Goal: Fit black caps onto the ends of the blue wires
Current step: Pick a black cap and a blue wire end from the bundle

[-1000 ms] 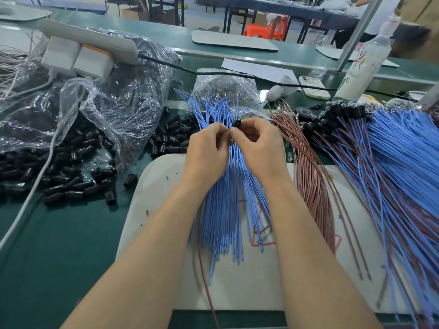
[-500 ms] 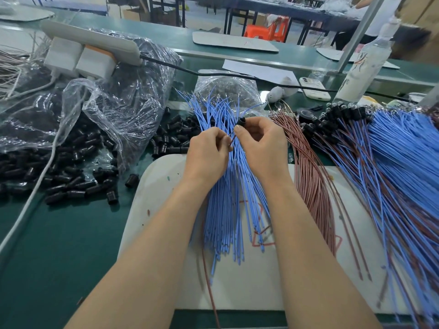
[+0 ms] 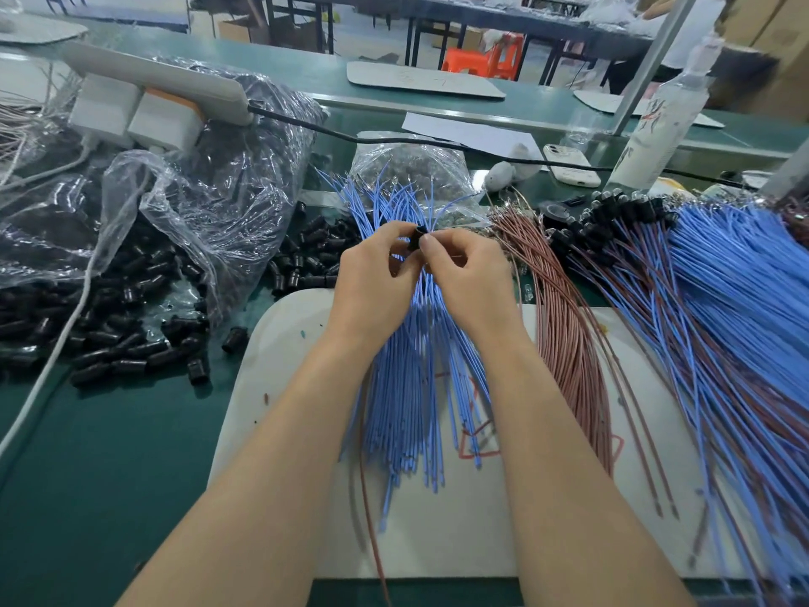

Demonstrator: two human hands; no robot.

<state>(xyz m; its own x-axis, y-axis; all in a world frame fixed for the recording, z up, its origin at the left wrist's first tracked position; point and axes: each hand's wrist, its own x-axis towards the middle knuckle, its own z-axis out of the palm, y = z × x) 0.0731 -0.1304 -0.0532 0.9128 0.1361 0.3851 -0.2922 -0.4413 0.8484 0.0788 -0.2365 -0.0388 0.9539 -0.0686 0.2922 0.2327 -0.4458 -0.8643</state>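
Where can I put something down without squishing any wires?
The biggest bare patch is the green tabletop at the near left, between the loose black plastic caps and the white rounded board. The board's left strip, beside the left forearm, is bare too. Crowded: the right, under blue wires and brown wires, and the far left, with clear plastic bags.

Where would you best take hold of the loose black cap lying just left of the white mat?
Probably pinch the cap across its round sides, coming from above with the left hand, once free. It lies on its side on the green table, apart from the heap, so both sides are free.
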